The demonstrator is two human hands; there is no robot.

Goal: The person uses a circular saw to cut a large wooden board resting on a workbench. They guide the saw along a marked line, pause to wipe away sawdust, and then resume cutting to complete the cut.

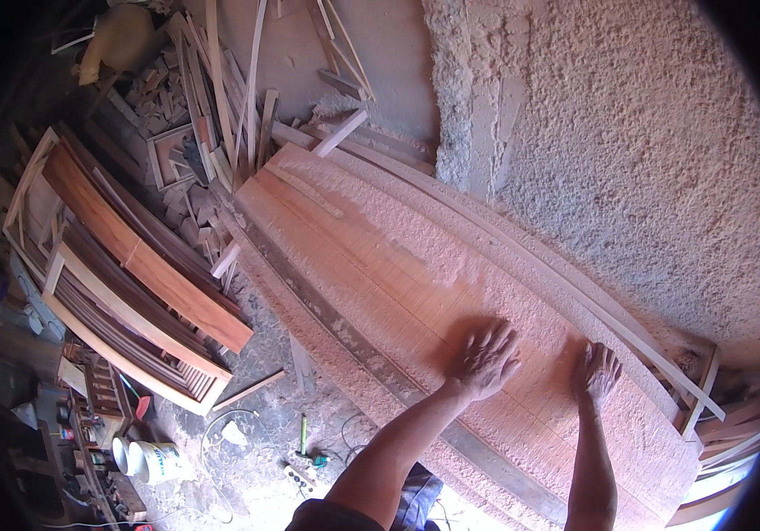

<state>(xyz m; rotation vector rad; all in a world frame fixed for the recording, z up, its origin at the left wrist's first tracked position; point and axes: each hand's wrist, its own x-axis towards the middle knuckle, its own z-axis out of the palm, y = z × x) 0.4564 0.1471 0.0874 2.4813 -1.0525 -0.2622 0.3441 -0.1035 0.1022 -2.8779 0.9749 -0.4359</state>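
Note:
My left hand (486, 358) lies flat, fingers spread, on a long reddish wood panel (371, 257) that runs from the upper left to the lower right. My right hand (597, 372) rests flat on the same panel, a little to the right, fingers apart. Neither hand holds anything. Sawdust covers most of the panel, and the wood around my hands is swept barer. A thin loose strip (309, 190) lies on the panel's far end.
A heap of sawdust (628, 150) rises behind the panel at the right. Long slats (575, 296) line its far edge. Stacked boards and frames (145, 257) lean at the left, offcuts (194, 115) behind them. White buckets (154, 460) and small tools lie on the floor.

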